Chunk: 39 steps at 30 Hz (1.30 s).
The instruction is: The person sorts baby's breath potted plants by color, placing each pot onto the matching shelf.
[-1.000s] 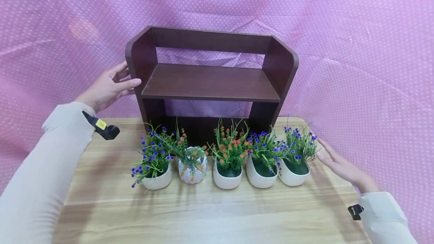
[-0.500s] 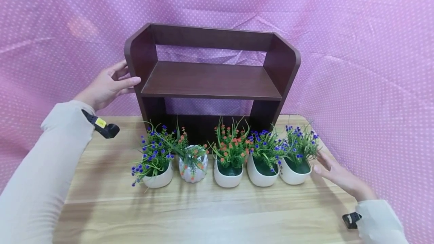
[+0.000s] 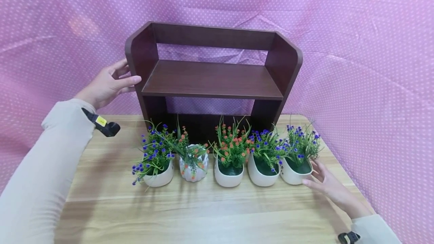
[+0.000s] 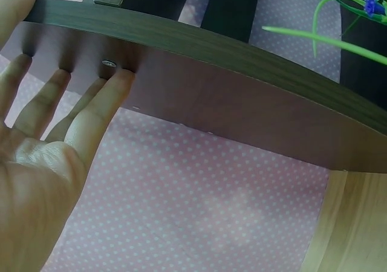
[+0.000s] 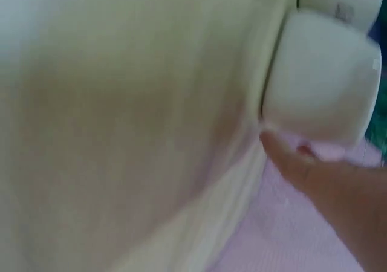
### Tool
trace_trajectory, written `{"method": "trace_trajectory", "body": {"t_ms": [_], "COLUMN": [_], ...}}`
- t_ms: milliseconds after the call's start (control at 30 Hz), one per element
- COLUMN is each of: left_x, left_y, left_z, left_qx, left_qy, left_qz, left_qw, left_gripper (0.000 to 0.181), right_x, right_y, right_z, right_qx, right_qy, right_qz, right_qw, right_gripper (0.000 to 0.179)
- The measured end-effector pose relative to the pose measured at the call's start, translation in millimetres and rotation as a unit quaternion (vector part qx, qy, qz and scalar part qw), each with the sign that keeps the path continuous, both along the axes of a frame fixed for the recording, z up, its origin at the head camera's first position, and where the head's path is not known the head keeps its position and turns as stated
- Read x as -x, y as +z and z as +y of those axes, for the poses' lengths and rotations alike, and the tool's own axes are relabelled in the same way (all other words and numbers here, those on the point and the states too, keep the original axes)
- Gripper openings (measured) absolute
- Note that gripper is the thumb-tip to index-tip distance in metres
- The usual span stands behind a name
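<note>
A dark brown two-tier wooden shelf [image 3: 213, 80] stands at the back of the table. My left hand [image 3: 106, 86] holds its left side panel [image 4: 242, 106], fingertips against the outer face and thumb over the front edge. Along the front of the shelf runs a row of potted artificial plants. My right hand [image 3: 333, 193] is at the rightmost one, a white flowerpot [image 3: 295, 175] with blue flowers. The thumb is right at the pot's lower front corner and the fingers reach along its right side. In the right wrist view the fingertips lie close to the pot's base [image 5: 320, 81].
To the left stand another blue-flowered pot [image 3: 263, 176], an orange-flowered pot [image 3: 228, 178], a fluted white pot [image 3: 194, 168] and a blue-flowered pot [image 3: 158, 178]. The light wooden table [image 3: 203, 214] extends in front. A pink dotted cloth [image 3: 366, 86] hangs behind and to the right.
My right hand has moved left and toward the front, from behind the rightmost pot's right side to its lower front corner. The left hand stays on the shelf.
</note>
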<state>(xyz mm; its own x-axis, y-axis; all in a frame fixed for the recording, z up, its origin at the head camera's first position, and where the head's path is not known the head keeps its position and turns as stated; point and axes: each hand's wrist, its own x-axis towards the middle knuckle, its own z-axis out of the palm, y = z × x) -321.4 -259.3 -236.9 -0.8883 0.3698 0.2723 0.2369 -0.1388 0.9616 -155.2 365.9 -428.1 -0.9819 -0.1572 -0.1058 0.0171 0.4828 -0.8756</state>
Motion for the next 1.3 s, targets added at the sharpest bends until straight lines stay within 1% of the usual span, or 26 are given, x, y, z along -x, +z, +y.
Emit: {"method": "trace_trajectory", "body": {"t_ms": [167,333,567,767,967,1133,1300], "left_x": [-0.4,0.5,-1.1,-2.2,-2.4,-3.6,-3.8], "left_y": [0.2,0.2,-0.5,1.0,-0.7,-2.0,-0.5], "left_z": [0.3,0.6,1.4,0.5,-0.3,-0.8,-0.9], "left_qx": [0.0,-0.002,-0.005,0.008,0.006,0.005,0.009], "left_qy": [0.0,0.0,0.0,0.005,0.002,0.001,0.005], "left_qz": [0.001,0.001,0.004,0.004,0.007,0.006,0.008], "left_qw": [1.0,1.0,1.0,0.9999,1.0,1.0,0.9999], "left_gripper": [0.066,0.066,0.065,0.066,0.065,0.064,0.063], "right_x": [-5.7,-3.8,-0.3,3.7,5.0,3.5,1.1], "right_y": [-6.1,-9.3,-11.4,-11.9,-13.5,-12.5,-11.1], "right_z": [-19.0,-33.3,-43.9,-50.3,-52.1,-53.5,-55.1], "right_qx": [0.022,0.024,0.042,0.022,0.012,0.011,0.005], "right_qy": [-0.053,-0.1,-0.137,-0.17,-0.188,-0.193,-0.196], "right_qz": [0.004,-0.001,-0.007,-0.02,-0.012,-0.016,-0.013], "right_qw": [0.9984,0.9947,0.9896,0.985,0.982,0.9811,0.9804], "right_gripper": [0.105,0.108,0.11,0.115,0.111,0.107,0.106]}}
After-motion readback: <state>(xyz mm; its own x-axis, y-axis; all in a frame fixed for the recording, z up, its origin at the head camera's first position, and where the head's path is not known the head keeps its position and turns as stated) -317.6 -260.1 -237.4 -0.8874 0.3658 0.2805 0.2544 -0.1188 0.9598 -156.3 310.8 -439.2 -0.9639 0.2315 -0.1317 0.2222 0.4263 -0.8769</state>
